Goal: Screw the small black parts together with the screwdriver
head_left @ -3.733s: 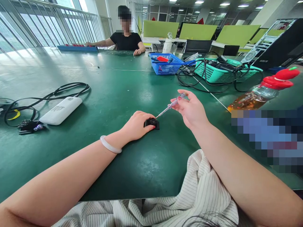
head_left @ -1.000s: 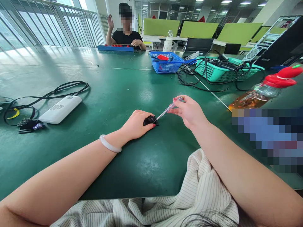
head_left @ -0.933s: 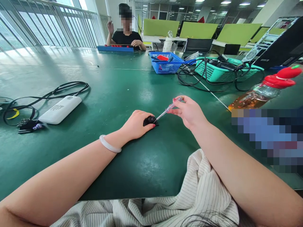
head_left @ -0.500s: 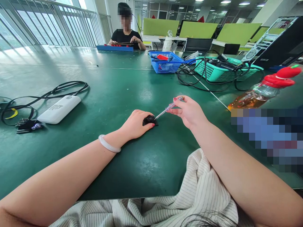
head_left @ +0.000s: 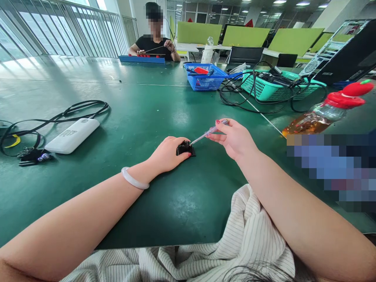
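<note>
On the green table, a small black part with a flat base is pinched between the thumb and fingers of my left hand; its exact kind is too small to make out. My right hand grips a screwdriver by its clear, pinkish handle. The shaft slants down to the left, and its tip meets the right side of the black part. My left fingers cover some of that part.
A white power bank with black cables lies at left. Farther off are a blue basket, a teal basket and tangled cables. A red-lidded bottle stands at right. Across the table sits a person behind a blue bar.
The screwdriver's tip has shifted slightly left and up on the black part. My hands have hardly moved. The person opposite has raised one hand with a thin rod or strand.
</note>
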A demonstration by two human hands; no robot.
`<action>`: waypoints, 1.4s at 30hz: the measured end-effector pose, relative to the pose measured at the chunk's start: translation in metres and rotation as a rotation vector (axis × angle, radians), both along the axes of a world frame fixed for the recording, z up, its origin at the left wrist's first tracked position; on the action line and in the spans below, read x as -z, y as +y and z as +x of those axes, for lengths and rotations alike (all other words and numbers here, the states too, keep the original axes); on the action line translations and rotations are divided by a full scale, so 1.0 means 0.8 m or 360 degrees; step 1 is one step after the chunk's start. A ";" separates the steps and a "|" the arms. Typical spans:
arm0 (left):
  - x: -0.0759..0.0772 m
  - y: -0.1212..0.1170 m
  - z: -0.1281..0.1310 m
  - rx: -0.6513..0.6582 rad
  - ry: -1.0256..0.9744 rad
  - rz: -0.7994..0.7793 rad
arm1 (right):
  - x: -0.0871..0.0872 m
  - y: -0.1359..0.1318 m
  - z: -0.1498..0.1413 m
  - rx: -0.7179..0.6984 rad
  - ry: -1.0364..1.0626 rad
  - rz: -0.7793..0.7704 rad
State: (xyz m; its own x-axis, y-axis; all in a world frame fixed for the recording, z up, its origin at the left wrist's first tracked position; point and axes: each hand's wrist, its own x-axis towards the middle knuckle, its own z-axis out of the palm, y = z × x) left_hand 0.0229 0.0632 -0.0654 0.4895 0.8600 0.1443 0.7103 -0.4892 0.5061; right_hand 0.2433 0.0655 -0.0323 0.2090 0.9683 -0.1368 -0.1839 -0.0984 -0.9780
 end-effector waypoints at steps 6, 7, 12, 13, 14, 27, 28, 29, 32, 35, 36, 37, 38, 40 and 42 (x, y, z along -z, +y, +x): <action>-0.003 -0.002 0.002 -0.0070 0.0020 -0.0035 | -0.002 0.000 0.000 0.0066 0.0039 0.0072; -0.004 -0.003 0.002 -0.0080 0.0024 -0.0041 | -0.003 0.000 -0.001 0.0079 0.0037 0.0077; -0.001 -0.002 0.001 -0.0098 -0.0003 -0.0051 | -0.004 0.000 -0.001 0.0120 0.0009 0.0089; 0.000 -0.002 0.001 -0.0094 -0.0003 -0.0049 | -0.003 0.001 -0.001 0.0121 0.0007 0.0098; 0.001 -0.001 0.000 -0.0090 0.0003 -0.0046 | -0.002 0.001 0.000 0.0120 0.0005 0.0105; 0.007 0.001 -0.002 -0.0114 0.0049 -0.0065 | -0.002 0.000 -0.005 0.0154 -0.0257 0.0401; 0.007 0.001 -0.002 -0.0112 0.0045 -0.0072 | -0.002 -0.001 -0.005 0.0155 -0.0272 0.0428; 0.008 0.001 -0.002 -0.0109 0.0032 -0.0075 | -0.002 -0.001 -0.004 0.0151 -0.0288 0.0448; 0.009 0.000 -0.002 -0.0115 -0.0035 -0.0075 | -0.001 -0.001 -0.003 0.0121 -0.0314 0.0482; 0.008 -0.001 -0.002 -0.0117 -0.0077 -0.0069 | 0.001 -0.001 -0.002 0.0101 -0.0319 0.0510; 0.007 -0.002 -0.002 -0.0113 -0.0076 -0.0071 | 0.001 0.000 -0.002 0.0098 -0.0319 0.0514; 0.006 -0.003 -0.002 -0.0112 -0.0069 -0.0074 | 0.002 0.000 -0.002 0.0096 -0.0317 0.0515; 0.005 -0.003 -0.001 -0.0113 -0.0056 -0.0075 | 0.002 0.000 -0.002 0.0094 -0.0311 0.0514; 0.003 -0.004 -0.001 -0.0116 -0.0035 -0.0066 | 0.002 0.000 -0.003 0.0087 -0.0291 0.0514; 0.002 -0.005 -0.001 -0.0115 -0.0029 -0.0049 | 0.001 -0.001 -0.004 0.0070 -0.0278 0.0520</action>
State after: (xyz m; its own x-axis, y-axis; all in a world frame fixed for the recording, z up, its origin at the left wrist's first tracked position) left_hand 0.0223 0.0591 -0.0670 0.4234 0.8972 0.1256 0.7340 -0.4210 0.5329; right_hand 0.2403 0.0647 -0.0334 0.2439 0.9446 0.2197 -0.0088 0.2286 -0.9735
